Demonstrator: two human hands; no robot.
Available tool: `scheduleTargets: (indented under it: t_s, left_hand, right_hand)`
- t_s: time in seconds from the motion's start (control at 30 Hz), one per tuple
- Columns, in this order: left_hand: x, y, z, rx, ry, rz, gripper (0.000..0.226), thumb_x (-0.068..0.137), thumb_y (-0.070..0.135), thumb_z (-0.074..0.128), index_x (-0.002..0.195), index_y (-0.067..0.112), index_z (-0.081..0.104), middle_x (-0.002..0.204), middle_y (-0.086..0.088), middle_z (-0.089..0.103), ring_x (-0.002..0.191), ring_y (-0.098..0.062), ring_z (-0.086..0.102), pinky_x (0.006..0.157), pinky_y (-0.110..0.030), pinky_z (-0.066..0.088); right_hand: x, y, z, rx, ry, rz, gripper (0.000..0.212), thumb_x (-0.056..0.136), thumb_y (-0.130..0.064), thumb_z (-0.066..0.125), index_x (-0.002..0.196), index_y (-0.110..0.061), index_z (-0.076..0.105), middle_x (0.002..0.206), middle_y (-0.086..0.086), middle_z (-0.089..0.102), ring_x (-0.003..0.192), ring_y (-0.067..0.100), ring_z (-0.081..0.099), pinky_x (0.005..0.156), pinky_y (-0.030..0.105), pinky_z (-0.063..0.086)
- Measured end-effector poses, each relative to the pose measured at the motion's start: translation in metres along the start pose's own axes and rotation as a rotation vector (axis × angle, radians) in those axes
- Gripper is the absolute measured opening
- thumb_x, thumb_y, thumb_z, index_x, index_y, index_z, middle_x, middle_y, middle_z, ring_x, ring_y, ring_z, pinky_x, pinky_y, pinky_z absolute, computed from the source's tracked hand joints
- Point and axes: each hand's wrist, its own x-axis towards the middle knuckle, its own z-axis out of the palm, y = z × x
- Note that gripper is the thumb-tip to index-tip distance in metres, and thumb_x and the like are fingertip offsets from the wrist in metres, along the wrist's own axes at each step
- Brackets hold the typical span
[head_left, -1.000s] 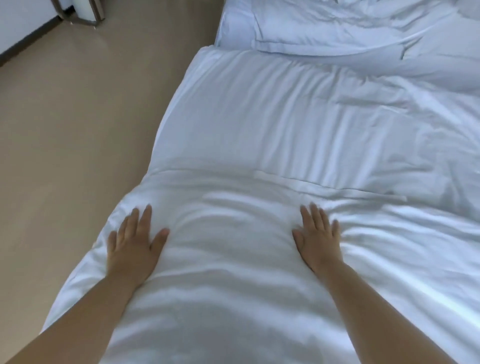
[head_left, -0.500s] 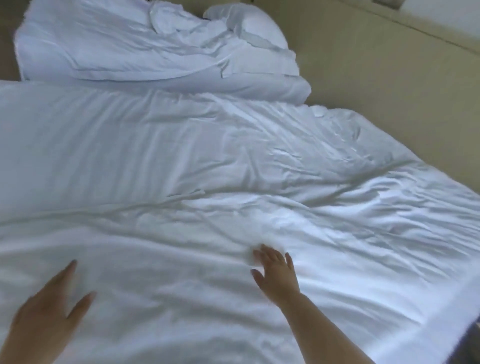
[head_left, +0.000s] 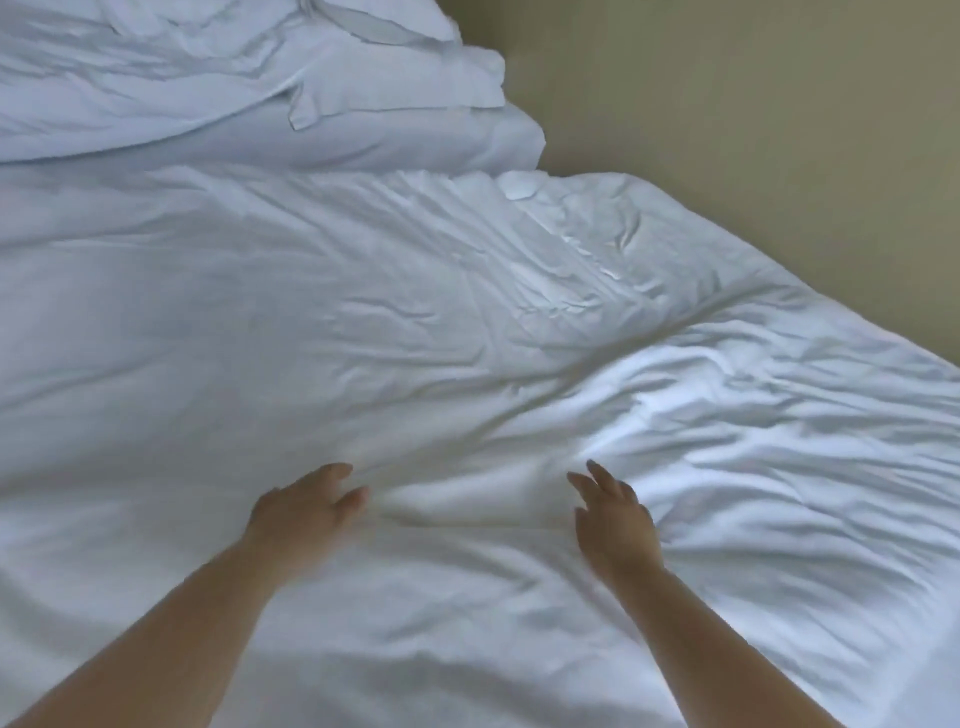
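At 6 o'clock, the left hand (head_left: 306, 514) and right hand (head_left: 615, 519) are lying on the white duvet (head_left: 363, 322), each grip spread, pinching nothing. The duvet is covering the bed toward 12 o'clock, where rumpled bedding (head_left: 234, 78) is lying heaped.

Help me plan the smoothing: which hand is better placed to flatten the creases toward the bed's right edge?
The right hand, probably. It is open on the duvet right beside the creases, while the left hand lies farther away, on smoother cloth, and would have to cross over.
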Motion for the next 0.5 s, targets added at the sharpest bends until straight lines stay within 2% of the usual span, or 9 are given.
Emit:
scheduleTargets:
  t_s: [0.1,0.2,0.27,0.3,0.33,0.37,0.4,0.47,0.5]
  left_hand:
    - [0.026,0.016,0.042,0.083,-0.159,-0.129,0.062,0.090,0.055,0.040,0.143,0.026,0.023,0.146,0.002,0.036,0.128,-0.015,0.042,0.104,-0.024,0.028]
    - [0.032,0.017,0.071,0.322,-0.072,-0.112,0.067,0.085,0.058,0.046,0.141,0.026,0.028,0.143,0.002,0.037,0.130,-0.016,0.038,0.104,-0.025,0.029]
    - [0.035,0.014,0.080,0.300,0.027,-0.034,0.049,0.080,0.050,0.052,0.117,0.020,0.059,0.112,-0.004,0.062,0.101,-0.023,0.062,0.083,-0.035,0.046]
    - [0.040,0.011,0.083,0.280,0.120,0.089,0.041,0.071,0.049,0.055,0.093,0.018,0.069,0.084,-0.004,0.068,0.074,-0.024,0.068,0.061,-0.033,0.048]
    - [0.044,0.011,0.086,0.295,0.145,0.160,0.035,0.063,0.048,0.059,0.076,0.017,0.069,0.065,-0.001,0.065,0.056,-0.023,0.065,0.050,-0.028,0.041]
    - [0.048,0.016,0.085,0.278,0.119,0.162,0.029,0.061,0.043,0.068,0.073,0.017,0.068,0.062,0.000,0.063,0.055,-0.024,0.064,0.050,-0.027,0.038]
    - [0.052,0.023,0.079,0.252,0.026,0.094,0.023,0.068,0.037,0.073,0.081,0.019,0.066,0.073,0.000,0.065,0.068,-0.025,0.066,0.058,-0.029,0.039]
    - [0.058,0.028,0.078,0.237,-0.013,-0.031,0.011,0.085,0.040,0.056,0.091,0.031,0.057,0.095,0.004,0.062,0.099,-0.020,0.060,0.070,-0.028,0.031]
    - [0.060,0.027,0.078,0.198,0.049,-0.012,0.009,0.086,0.041,0.050,0.084,0.033,0.054,0.091,0.004,0.062,0.099,-0.022,0.060,0.069,-0.028,0.028]
  right_hand:
    - [0.057,0.021,0.007,-0.076,-0.030,-0.024,0.065,0.095,-0.010,0.036,0.147,-0.031,0.004,0.156,-0.007,-0.006,0.143,0.020,0.007,0.110,0.038,0.023]
    - [0.099,0.022,0.029,-0.185,-0.102,-0.095,0.076,0.094,-0.007,0.037,0.145,-0.030,-0.014,0.155,-0.004,-0.018,0.144,0.023,-0.009,0.112,0.052,0.010]
    - [0.120,0.019,0.042,-0.235,-0.164,-0.123,0.076,0.093,-0.005,0.035,0.146,-0.030,-0.013,0.156,-0.002,-0.013,0.144,0.025,-0.007,0.111,0.057,0.006]
    - [0.129,0.017,0.047,-0.240,-0.176,-0.133,0.073,0.092,-0.005,0.034,0.147,-0.030,-0.008,0.156,-0.002,-0.005,0.143,0.025,-0.001,0.111,0.057,0.006]
    - [0.138,0.015,0.048,-0.245,-0.176,-0.147,0.069,0.092,-0.007,0.034,0.147,-0.030,-0.001,0.155,-0.001,0.005,0.142,0.026,0.008,0.111,0.057,0.009]
    - [0.147,0.014,0.046,-0.253,-0.184,-0.158,0.066,0.092,-0.009,0.037,0.146,-0.029,0.007,0.152,0.001,0.015,0.139,0.026,0.016,0.110,0.055,0.014]
    - [0.153,0.014,0.043,-0.274,-0.201,-0.167,0.063,0.091,-0.011,0.042,0.145,-0.028,0.015,0.147,0.003,0.024,0.135,0.025,0.022,0.108,0.053,0.020]
    - [0.158,0.021,0.034,-0.306,-0.235,-0.196,0.051,0.090,-0.013,0.046,0.137,-0.024,0.032,0.136,0.004,0.039,0.129,0.024,0.031,0.103,0.045,0.029]
    - [0.158,0.026,0.031,-0.293,-0.238,-0.206,0.043,0.090,-0.012,0.045,0.132,-0.022,0.039,0.130,0.004,0.045,0.126,0.024,0.036,0.099,0.041,0.033]
